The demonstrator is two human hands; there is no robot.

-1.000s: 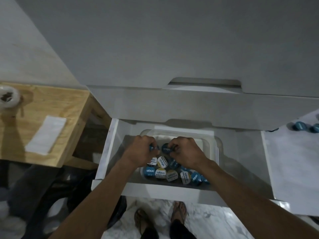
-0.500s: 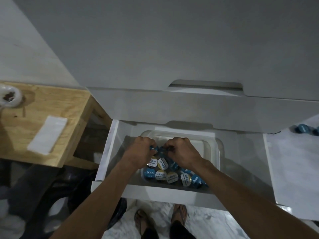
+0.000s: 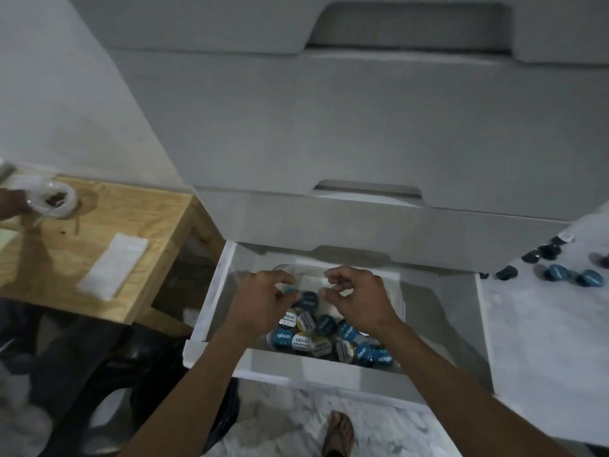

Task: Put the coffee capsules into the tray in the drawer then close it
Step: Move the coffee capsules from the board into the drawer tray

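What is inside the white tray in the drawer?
The tray holds a pile of coffee capsules, blue, dark and cream-lidded. The left hand and right hand hover above and hide part of it, so more capsules may sit underneath.

The capsules (image 3: 324,338) lie in the tray (image 3: 397,291), which sits in the open drawer (image 3: 211,298). A desk (image 3: 99,225) stands left of the drawer. More capsules (image 3: 573,275) lie on the floor to its right.

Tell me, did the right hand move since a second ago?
Yes. The right hand lifted off the coffee capsules, fingers now spread above the tray.
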